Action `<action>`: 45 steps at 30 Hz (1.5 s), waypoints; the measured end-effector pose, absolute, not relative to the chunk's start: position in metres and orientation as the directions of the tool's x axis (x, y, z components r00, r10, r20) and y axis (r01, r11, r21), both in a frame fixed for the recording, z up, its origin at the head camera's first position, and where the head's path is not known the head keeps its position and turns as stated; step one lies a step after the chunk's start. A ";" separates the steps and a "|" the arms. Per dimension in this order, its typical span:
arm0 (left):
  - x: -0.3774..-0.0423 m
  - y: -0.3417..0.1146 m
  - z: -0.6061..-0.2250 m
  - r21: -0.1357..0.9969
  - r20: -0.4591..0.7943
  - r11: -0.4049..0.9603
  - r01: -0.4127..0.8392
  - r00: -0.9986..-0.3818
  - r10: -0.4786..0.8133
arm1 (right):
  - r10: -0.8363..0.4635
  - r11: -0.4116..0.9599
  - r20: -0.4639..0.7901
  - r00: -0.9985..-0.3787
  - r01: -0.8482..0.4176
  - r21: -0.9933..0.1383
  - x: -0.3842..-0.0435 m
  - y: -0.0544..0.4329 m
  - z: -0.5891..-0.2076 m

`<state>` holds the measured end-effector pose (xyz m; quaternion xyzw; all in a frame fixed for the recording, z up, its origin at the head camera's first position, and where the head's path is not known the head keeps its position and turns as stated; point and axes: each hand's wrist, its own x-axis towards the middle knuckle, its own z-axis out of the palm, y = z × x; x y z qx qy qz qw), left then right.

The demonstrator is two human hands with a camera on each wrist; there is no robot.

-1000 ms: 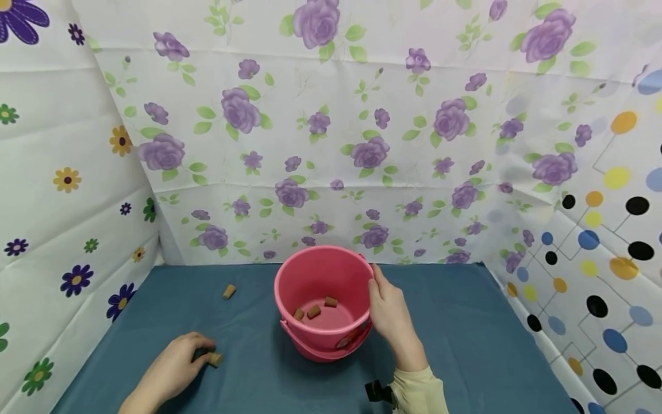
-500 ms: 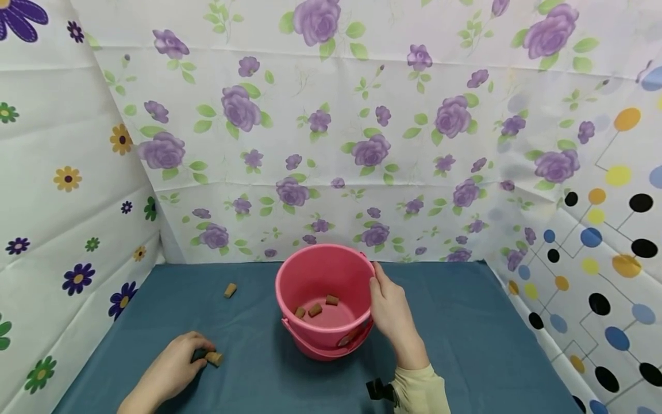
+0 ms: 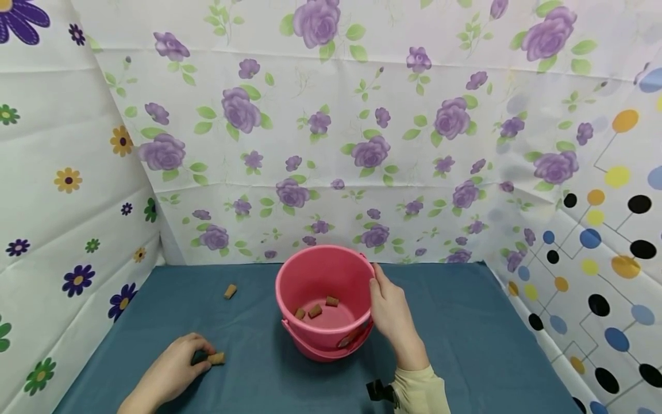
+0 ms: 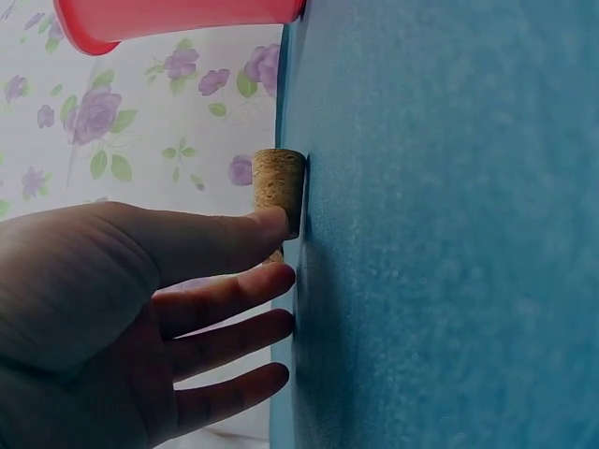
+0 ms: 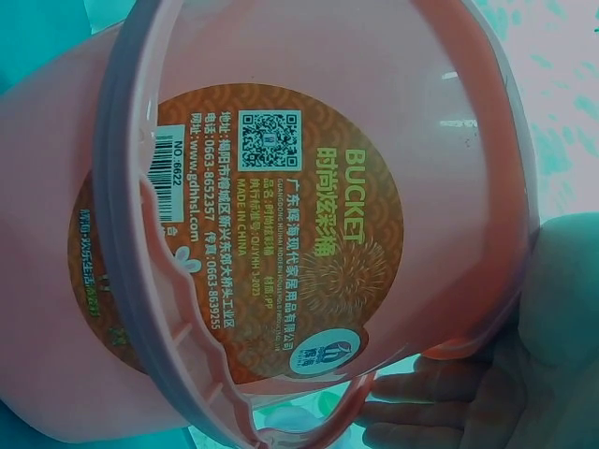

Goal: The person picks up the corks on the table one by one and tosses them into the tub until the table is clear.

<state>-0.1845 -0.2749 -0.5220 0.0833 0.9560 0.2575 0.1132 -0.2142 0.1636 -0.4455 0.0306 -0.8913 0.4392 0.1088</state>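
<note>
On the blue cloth at the left, my left hand (image 3: 178, 365) has its thumb and index finger at one end of a tan cork (image 3: 217, 359). The left wrist view shows the thumb tip pressed on that cork (image 4: 278, 178), with the other fingertips close to the cloth. A pink bucket (image 3: 320, 339) stands mid-table, tilted a little. My right hand (image 3: 390, 307) grips its right rim, thumb over the edge and fingers along the outside. Several corks (image 3: 315, 311) lie on the bucket's floor. One more cork (image 3: 230, 291) rests farther back on the cloth.
The bucket's handle (image 5: 117, 168) hangs down in front of its printed label (image 5: 206, 112). Flowered sheets (image 3: 331, 172) form the back and left walls, and a dotted sheet (image 3: 595, 276) closes the right. Blue cloth (image 3: 465, 345) covers the table.
The cork at my left hand has turned slightly and now points more to the right. The right hand and bucket have barely moved.
</note>
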 end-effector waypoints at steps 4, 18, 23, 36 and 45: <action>-0.184 -0.275 -0.523 0.512 -0.164 0.852 0.106 -0.962 0.218 | 0.036 0.610 0.228 -0.973 -0.159 -0.776 -0.214 0.164 -0.445; -0.182 -0.275 -0.525 0.513 -0.167 0.853 0.093 -0.964 0.206 | 0.039 0.614 0.214 -0.976 -0.146 -0.776 -0.214 0.164 -0.447; -0.182 -0.275 -0.525 0.511 -0.166 0.855 0.092 -0.965 0.203 | 0.041 0.605 0.212 -0.976 -0.144 -0.783 -0.212 0.164 -0.446; -0.181 -0.275 -0.522 0.509 -0.165 0.856 0.089 -0.966 0.199 | 0.043 0.607 0.221 -0.974 -0.150 -0.780 -0.213 0.163 -0.445; -0.181 -0.274 -0.521 0.507 -0.149 0.857 0.093 -0.970 0.194 | 0.043 0.604 0.224 -0.974 -0.153 -0.782 -0.212 0.164 -0.445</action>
